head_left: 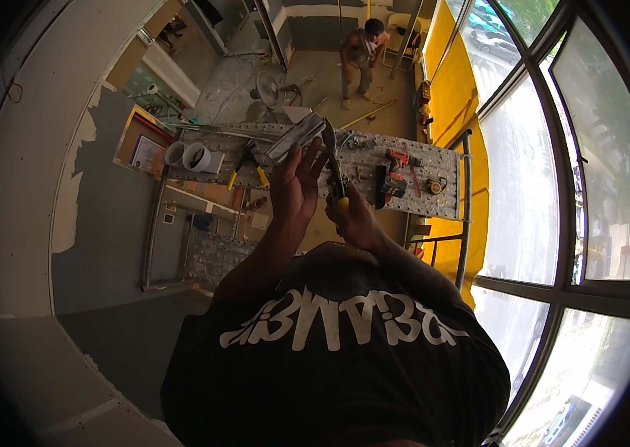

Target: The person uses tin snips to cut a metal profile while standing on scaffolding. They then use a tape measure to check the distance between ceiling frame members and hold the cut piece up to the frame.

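While your left hand (296, 182) grips the metal channel piece (296, 138), fingers wrapped round its lower end, your right hand (352, 216) closes on the snips (332, 160), blades at the piece's 3 o'clock edge. Cut looks barely begun, if at all; can't tell how deep. Piece sits above the scaffold deck (442, 205). Drill (397, 175) at 3 o'clock, tape rolls (188, 155) at 9, untouched.

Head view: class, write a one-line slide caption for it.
Left hand holds a metal channel piece; right hand works snips on it, above a scaffold platform strewn with tools.
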Motion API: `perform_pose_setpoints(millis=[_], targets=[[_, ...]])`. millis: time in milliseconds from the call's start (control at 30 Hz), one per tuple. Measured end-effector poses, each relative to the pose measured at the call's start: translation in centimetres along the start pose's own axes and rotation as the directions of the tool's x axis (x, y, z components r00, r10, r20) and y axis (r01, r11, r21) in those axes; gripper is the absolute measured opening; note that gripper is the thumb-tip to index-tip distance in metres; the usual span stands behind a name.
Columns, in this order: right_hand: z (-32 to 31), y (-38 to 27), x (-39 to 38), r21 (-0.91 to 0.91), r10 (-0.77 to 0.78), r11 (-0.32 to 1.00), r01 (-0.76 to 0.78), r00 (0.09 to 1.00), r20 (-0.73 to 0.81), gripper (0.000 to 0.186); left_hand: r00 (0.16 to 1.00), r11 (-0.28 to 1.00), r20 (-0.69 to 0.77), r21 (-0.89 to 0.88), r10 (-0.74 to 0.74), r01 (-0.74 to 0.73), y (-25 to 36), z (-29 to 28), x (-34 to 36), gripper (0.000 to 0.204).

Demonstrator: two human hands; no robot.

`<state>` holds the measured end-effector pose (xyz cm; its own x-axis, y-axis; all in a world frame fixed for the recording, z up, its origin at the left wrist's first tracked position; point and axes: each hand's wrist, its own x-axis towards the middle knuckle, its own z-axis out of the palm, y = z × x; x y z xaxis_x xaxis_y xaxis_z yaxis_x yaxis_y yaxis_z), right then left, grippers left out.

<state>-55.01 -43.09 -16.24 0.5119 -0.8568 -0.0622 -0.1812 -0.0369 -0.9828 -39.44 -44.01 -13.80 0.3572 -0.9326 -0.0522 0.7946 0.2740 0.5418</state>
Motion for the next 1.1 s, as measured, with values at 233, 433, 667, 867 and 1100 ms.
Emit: perform_pose_setpoints(millis=[233, 433, 667, 867, 1100], targets=[[1.2, 7.0, 0.5, 0.145, -0.077, 0.986, 0.082, 0.996, -0.037, 0.047, 0.995, 0.995, -0.040, 0.026, -0.094, 0.096, -1.1, 0.2, 0.2, 0.030], [0.5, 0.4, -0.9, -0.059, -0.052, 0.997, 0.043, 0.987, -0.151, 0.061, 0.983, 0.982, 0.084, -0.078, -0.165, 0.172, -1.0, -1.8, 0.0, 0.031], [-0.6, 1.8, -0.8, -0.011, -0.028, 1.000, 0.027, 0.985, -0.169, 0.046, 0.987, 0.990, -0.081, -0.053, -0.138, 0.134, -1.1, -1.7, 0.6, 0.034], [-4.2, 4.1, -2.2, -0.139, 0.216, 0.965, -0.223, 0.974, -0.069, 0.068, 0.956, 0.976, -0.282, 0.173, -0.077, 0.129, -0.5, -6.2, 0.3, 0.035], [-9.6, 11.4, -6.7, -0.470, 0.310, 0.845, -0.256, 0.950, 0.041, 0.067, 0.926, -0.070, -0.331, 0.935, 0.180, 0.347, 0.2, -24.2, -6.4, 0.035]])
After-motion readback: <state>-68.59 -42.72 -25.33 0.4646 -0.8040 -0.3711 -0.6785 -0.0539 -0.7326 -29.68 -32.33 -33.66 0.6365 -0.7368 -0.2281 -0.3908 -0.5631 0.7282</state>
